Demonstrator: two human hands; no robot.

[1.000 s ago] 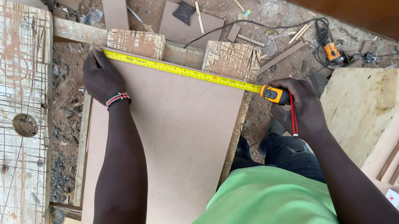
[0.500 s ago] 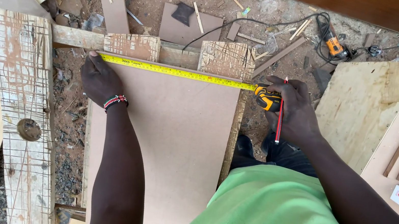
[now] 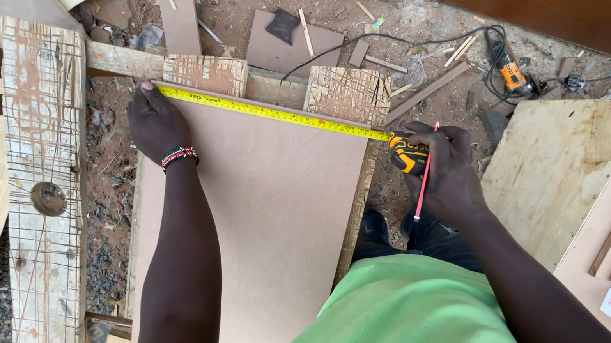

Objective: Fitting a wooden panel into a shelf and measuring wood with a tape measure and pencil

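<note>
A yellow tape measure (image 3: 274, 113) lies stretched along the far edge of a brown board (image 3: 268, 214) resting on rough timber supports (image 3: 204, 72). The left hand (image 3: 157, 122) pins the tape's end at the board's corner. The right hand (image 3: 447, 174) grips the tape's case (image 3: 406, 153) and a red pencil (image 3: 426, 172) just past the opposite edge.

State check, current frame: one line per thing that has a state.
Tape measure: extended, blade flat across the board's far edge.
Brown board: lying flat on wooden supports.
Left hand: pins the tape's end at the board's left corner.
Right hand: grips the tape case and a red pencil.
Orange power tool: lying on the ground, unheld.
</note>
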